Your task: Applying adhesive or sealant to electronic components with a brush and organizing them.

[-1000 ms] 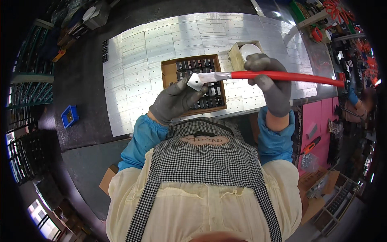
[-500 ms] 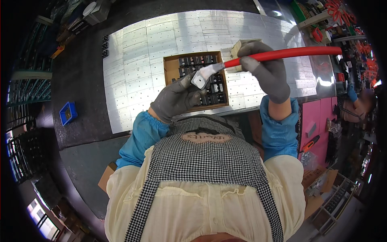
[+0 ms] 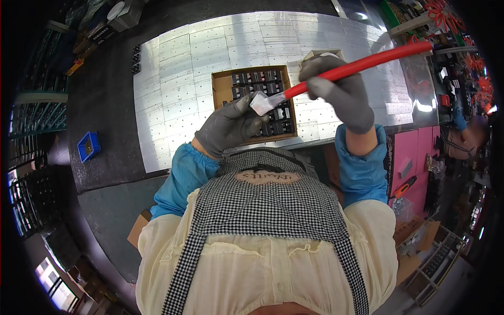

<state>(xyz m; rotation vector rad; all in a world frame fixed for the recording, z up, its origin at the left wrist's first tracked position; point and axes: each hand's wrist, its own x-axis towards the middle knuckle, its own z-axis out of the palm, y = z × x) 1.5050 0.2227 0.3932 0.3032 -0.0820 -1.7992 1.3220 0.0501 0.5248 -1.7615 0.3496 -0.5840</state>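
My gloved left hand pinches a small, pale, square-cornered part over the near left side of a shallow cardboard box. In my gloved right hand is a brush with a long red handle and whitish bristles, gripped near the middle of its length. The bristles lie against the part and hide much of its face. Rows of small black blocks fill most of the box beneath. Behind my right hand sits a cream-coloured container, partly covered by it.
Silvery plates with small holes cover the worktop. A blue bin stands at the left, and a few black blocks line the plates' left edge. At the right, an orange tool rests on a pink surface; another person is beyond.
My right hand has shifted slightly left, tilting the handle's far end upward. The brush tip now lies across the part, whose face with a dark hole showed before. My left hand barely moved.
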